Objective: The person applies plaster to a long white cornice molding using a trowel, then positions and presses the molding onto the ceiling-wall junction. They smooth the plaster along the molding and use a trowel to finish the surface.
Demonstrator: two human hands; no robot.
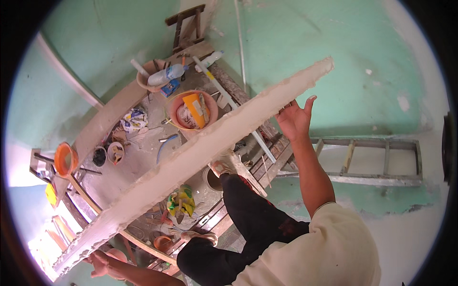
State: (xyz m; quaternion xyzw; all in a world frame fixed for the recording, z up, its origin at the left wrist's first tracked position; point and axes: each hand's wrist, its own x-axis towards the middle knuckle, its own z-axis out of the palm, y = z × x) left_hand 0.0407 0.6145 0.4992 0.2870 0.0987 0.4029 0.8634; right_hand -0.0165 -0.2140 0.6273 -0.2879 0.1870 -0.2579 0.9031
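Observation:
A long off-white plaster strip (191, 155) with rough, crumbly edges runs slantwise across the view, from the lower left to the upper right. My right hand (296, 119) bears it near the upper right end, palm showing and thumb stretched out, with the fingertips hidden behind the edge. Near the lower left end, my left hand (99, 263) supports the strip from beneath, its fingers partly covered. Below the strip, an orange-handled tool or box (194, 109) sits in a pink bucket (213, 102).
I stand over a scaffold of wooden planks (274, 162). Around lie a plastic bottle (164, 75), an orange bucket (66, 158), a yellow-green bag (181, 201) and a long metal bar (224, 93). A ladder (353, 159) lies sideways along the green wall (372, 43).

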